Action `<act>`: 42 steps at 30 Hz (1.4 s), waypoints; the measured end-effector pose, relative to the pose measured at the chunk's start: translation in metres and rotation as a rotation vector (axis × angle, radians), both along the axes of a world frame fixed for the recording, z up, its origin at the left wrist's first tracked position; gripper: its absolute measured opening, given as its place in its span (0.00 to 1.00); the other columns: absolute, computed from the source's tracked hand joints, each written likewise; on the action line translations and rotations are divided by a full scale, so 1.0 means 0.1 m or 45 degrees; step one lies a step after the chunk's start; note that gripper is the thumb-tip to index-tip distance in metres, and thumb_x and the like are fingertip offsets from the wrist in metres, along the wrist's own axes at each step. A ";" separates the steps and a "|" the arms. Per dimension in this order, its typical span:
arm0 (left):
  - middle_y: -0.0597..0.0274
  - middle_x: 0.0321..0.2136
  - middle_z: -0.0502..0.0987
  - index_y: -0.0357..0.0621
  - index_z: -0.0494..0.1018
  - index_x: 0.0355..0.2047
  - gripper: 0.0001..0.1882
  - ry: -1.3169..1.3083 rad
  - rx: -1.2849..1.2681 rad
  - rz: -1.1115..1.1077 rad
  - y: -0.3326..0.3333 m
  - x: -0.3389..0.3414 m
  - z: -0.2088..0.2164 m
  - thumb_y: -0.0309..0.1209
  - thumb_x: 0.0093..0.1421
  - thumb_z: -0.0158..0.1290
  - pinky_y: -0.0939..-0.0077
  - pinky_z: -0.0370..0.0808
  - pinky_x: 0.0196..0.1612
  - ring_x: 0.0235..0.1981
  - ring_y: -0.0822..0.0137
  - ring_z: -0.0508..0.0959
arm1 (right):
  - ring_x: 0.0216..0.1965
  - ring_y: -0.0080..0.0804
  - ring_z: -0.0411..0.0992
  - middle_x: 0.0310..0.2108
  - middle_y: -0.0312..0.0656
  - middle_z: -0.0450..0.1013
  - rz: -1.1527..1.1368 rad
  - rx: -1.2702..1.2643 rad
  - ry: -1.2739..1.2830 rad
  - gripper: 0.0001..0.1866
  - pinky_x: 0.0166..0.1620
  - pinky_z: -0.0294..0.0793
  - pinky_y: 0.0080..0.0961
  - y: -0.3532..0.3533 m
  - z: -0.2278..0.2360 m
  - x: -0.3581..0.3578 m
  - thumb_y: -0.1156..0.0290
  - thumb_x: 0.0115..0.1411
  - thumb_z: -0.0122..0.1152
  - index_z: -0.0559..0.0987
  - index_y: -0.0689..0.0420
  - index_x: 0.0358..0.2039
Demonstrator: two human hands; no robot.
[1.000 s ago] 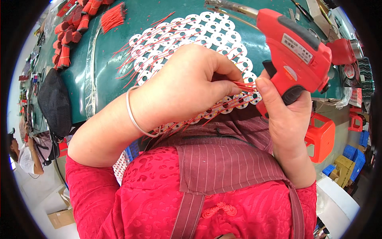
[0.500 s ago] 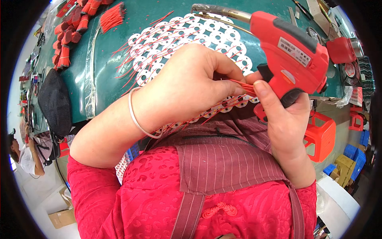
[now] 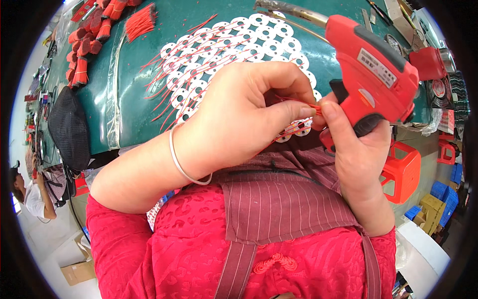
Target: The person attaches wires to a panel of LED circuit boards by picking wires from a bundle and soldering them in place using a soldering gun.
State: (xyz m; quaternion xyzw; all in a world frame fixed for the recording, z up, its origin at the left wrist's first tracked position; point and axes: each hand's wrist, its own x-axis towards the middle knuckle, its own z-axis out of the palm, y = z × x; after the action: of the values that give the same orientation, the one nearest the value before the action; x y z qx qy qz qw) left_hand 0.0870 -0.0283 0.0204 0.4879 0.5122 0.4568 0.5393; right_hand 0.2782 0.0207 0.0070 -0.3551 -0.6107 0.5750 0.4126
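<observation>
My left hand (image 3: pixel 256 107), with a white bangle at its wrist, pinches thin red wires (image 3: pixel 313 106) between thumb and fingertips. My right hand (image 3: pixel 356 144) wraps round the handle of a red and black soldering gun (image 3: pixel 373 65), its metal barrel pointing far left. The right thumb and a finger also meet at the wires, touching the left fingertips. Beyond my left hand, rows of round white circuit boards (image 3: pixel 247 38) lie on the green table, many with red wires across them. A few more boards (image 3: pixel 302 132) show beneath the wrists; the wire ends between the fingers are hidden.
Bundles of red wire (image 3: pixel 141 22) lie at the far left of the green table (image 3: pixel 134 99). A black mesh-covered thing (image 3: pixel 69 127) stands at the left edge. On the right are a red stool (image 3: pixel 402 172) and blue crates (image 3: pixel 443 194). Another person (image 3: pixel 37 197) is at far left.
The soldering gun and my right hand have shifted slightly right. My left hand has moved a little right and toward me, still pinching the wires, and fewer boards show under it.
</observation>
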 end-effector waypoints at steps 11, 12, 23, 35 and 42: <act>0.59 0.30 0.81 0.33 0.78 0.37 0.05 0.347 0.050 -0.085 0.01 -0.01 0.08 0.21 0.60 0.57 0.78 0.76 0.38 0.33 0.74 0.80 | 0.31 0.23 0.75 0.32 0.41 0.76 0.041 0.535 -0.338 0.12 0.35 0.76 0.20 0.00 0.00 0.04 0.84 0.60 0.62 0.74 0.66 0.44; 0.58 0.29 0.81 0.34 0.78 0.37 0.05 0.473 0.162 -0.116 0.01 -0.02 0.05 0.21 0.59 0.57 0.77 0.76 0.37 0.31 0.71 0.80 | 0.32 0.26 0.76 0.33 0.41 0.78 0.001 0.532 -0.324 0.11 0.36 0.76 0.22 -0.01 -0.02 0.05 0.83 0.57 0.66 0.77 0.64 0.41; 0.56 0.28 0.80 0.36 0.80 0.35 0.05 0.670 0.367 -0.204 0.09 -0.06 0.03 0.22 0.56 0.60 0.73 0.76 0.34 0.28 0.64 0.80 | 0.32 0.25 0.75 0.32 0.42 0.77 0.082 0.755 -0.444 0.10 0.37 0.77 0.23 0.05 0.02 0.09 0.86 0.59 0.62 0.76 0.67 0.41; 0.61 0.23 0.74 0.45 0.83 0.34 0.07 1.313 0.847 0.229 0.61 -0.61 -0.09 0.23 0.55 0.59 0.71 0.70 0.28 0.23 0.67 0.75 | 0.29 0.27 0.77 0.36 0.47 0.79 -0.223 0.066 -0.117 0.10 0.33 0.79 0.24 0.21 0.09 -0.02 0.74 0.64 0.60 0.76 0.66 0.43; 0.60 0.23 0.72 0.46 0.82 0.34 0.07 1.649 0.879 0.309 0.80 -0.76 -0.29 0.25 0.54 0.60 0.69 0.70 0.28 0.23 0.61 0.74 | 0.29 0.27 0.77 0.36 0.47 0.79 -0.205 -0.043 -0.174 0.10 0.32 0.78 0.23 0.31 0.16 -0.02 0.74 0.64 0.60 0.75 0.66 0.43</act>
State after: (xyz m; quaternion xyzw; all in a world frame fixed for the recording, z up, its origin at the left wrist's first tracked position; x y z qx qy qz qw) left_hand 0.0108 0.0514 -0.0088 0.7412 0.6053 0.2690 -0.1087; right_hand 0.2766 0.0518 0.0234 -0.4484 -0.5971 0.5246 0.4089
